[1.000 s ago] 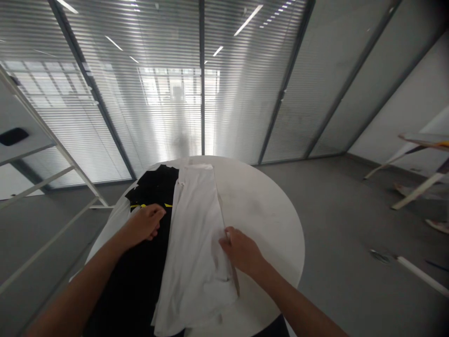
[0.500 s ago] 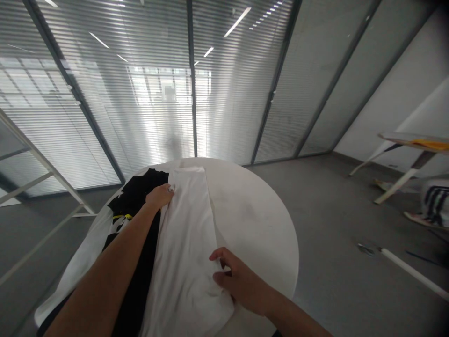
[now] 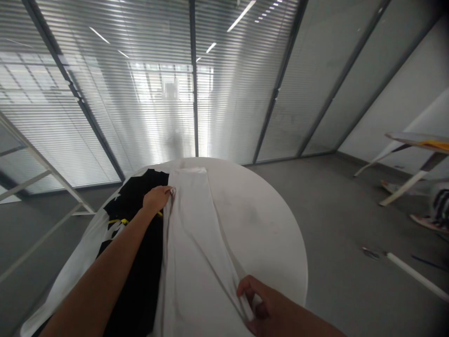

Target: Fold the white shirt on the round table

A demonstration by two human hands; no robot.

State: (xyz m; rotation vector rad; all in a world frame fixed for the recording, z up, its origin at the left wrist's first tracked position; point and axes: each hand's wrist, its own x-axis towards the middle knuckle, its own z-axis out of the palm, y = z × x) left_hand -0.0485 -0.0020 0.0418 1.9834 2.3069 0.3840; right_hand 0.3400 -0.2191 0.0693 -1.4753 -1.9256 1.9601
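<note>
A long white garment (image 3: pixel 196 243) of a kind I cannot make out lies lengthwise on the round white table (image 3: pixel 270 220). My left hand (image 3: pixel 157 199) pinches its left edge toward the far end. Nearer me, my right hand (image 3: pixel 257 302) grips the right edge, and slanting creases run from there up the cloth. Under my left forearm and to the left of the white cloth lies a black garment (image 3: pixel 140 187) with white and yellow printing. The near ends of both pieces run out of the picture.
Glass partitions with blinds (image 3: pixel 238 103) stand behind the table. A white metal frame (image 3: pixel 45 164) is at the left. On the right are a table with an orange item (image 3: pixel 435 144) and a white pole (image 3: pixel 414 274) on the floor.
My right hand has moved nearer and to the right, closing on the white garment's edge and drawing the cloth tauter. My left hand stays at nearly the same spot on the left edge.
</note>
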